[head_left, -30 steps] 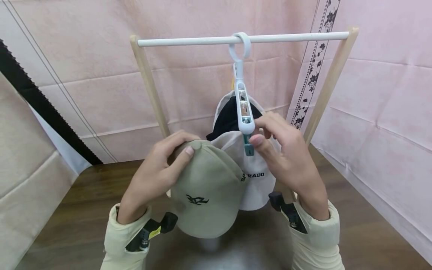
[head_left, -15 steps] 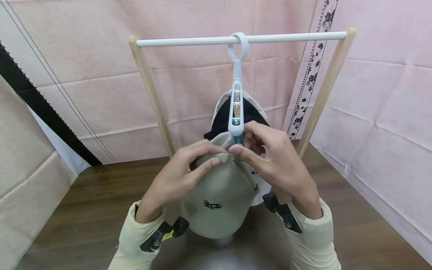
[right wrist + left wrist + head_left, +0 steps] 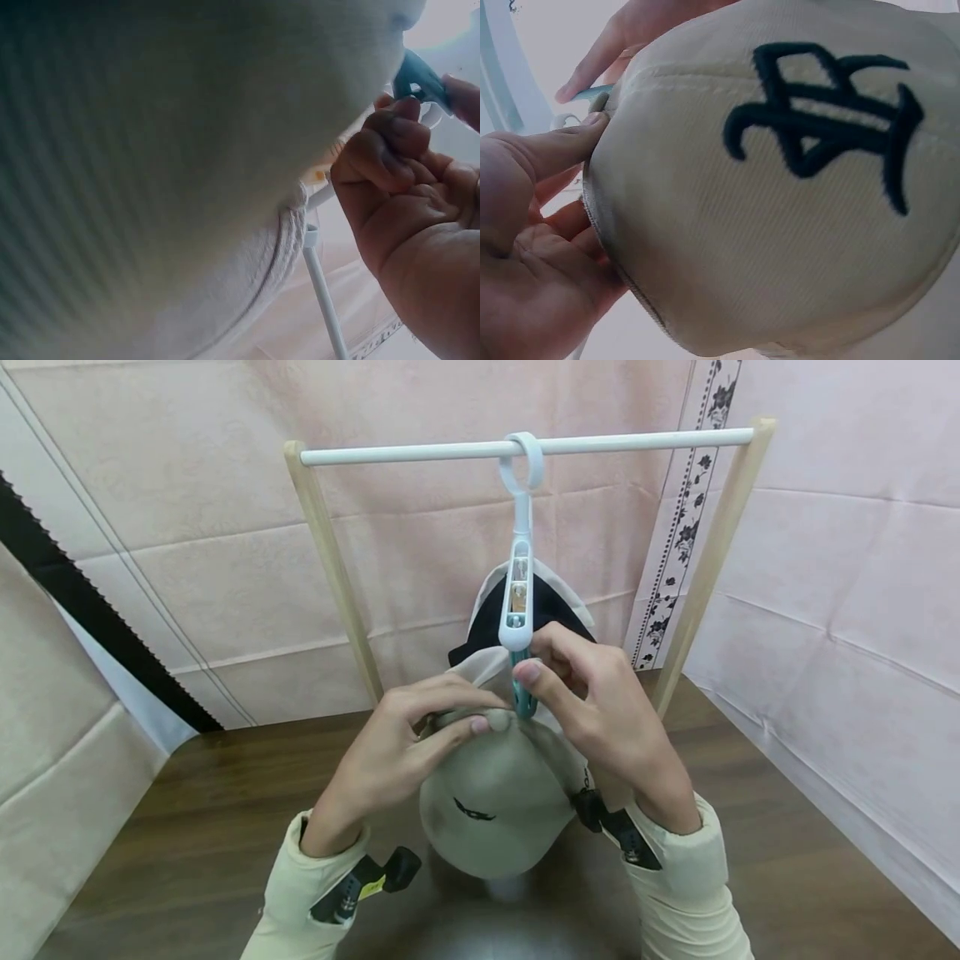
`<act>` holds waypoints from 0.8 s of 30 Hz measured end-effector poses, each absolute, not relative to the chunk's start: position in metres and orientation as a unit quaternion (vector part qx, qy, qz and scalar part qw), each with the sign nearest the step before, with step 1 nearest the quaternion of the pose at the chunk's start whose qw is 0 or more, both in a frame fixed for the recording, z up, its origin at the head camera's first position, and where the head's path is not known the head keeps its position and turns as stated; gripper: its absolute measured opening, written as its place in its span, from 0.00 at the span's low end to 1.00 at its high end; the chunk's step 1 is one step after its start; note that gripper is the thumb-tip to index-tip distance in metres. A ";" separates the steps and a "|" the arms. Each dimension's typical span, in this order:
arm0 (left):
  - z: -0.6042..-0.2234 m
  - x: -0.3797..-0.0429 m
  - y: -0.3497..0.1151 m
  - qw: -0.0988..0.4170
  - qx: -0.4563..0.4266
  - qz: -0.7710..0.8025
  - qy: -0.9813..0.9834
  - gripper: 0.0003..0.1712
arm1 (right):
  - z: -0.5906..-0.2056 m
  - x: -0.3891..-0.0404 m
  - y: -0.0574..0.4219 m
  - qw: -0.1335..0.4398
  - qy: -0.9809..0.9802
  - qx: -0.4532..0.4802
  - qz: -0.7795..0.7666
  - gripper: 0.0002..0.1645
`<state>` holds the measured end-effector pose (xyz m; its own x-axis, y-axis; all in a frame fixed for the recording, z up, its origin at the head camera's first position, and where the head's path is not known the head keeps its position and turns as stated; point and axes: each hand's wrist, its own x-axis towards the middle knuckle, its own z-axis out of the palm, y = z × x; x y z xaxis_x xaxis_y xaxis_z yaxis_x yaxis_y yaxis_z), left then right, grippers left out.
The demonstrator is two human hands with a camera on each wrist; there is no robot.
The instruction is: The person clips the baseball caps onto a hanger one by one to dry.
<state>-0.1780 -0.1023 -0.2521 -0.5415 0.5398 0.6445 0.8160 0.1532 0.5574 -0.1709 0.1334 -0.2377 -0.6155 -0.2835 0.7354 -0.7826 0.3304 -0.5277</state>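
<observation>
A light olive baseball cap (image 3: 502, 781) with a dark embroidered mark hangs from my left hand (image 3: 390, 739). Thumb and fingers pinch its crown beside the top button; the left wrist view shows the embroidery (image 3: 825, 112) close up. My right hand (image 3: 607, 710) pinches the green clip (image 3: 522, 681) at the bottom of a pale blue hanger (image 3: 517, 581). The clip's lower end meets the crown just right of the button. Whether it bites the fabric, I cannot tell. Behind it, a whitish cap (image 3: 480, 665) is mostly hidden.
The hanger's ring loops over a white rod (image 3: 637, 442) between pale wooden posts (image 3: 333, 568). Farther back hangs a black and white cap (image 3: 555, 610). Below lies a dark wood table (image 3: 225, 810), with pink cloth (image 3: 420, 543) behind.
The left hand has carried the olive cap right and up under the clip. My right hand has shifted slightly left with the clip, which now meets the crown; the hanger hangs straighter.
</observation>
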 end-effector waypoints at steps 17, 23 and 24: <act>-0.254 -0.181 -0.101 0.154 -0.457 -0.461 -0.745 0.13 | -0.241 -0.175 0.120 0.287 -0.733 0.333 0.519 0.11; -0.254 -0.181 -0.102 0.162 -0.457 -0.495 -0.721 0.12 | -0.240 -0.174 0.119 0.286 -0.734 0.335 0.518 0.08; -0.254 -0.180 -0.102 0.165 -0.457 -0.501 -0.716 0.12 | -0.240 -0.174 0.119 0.286 -0.734 0.335 0.517 0.08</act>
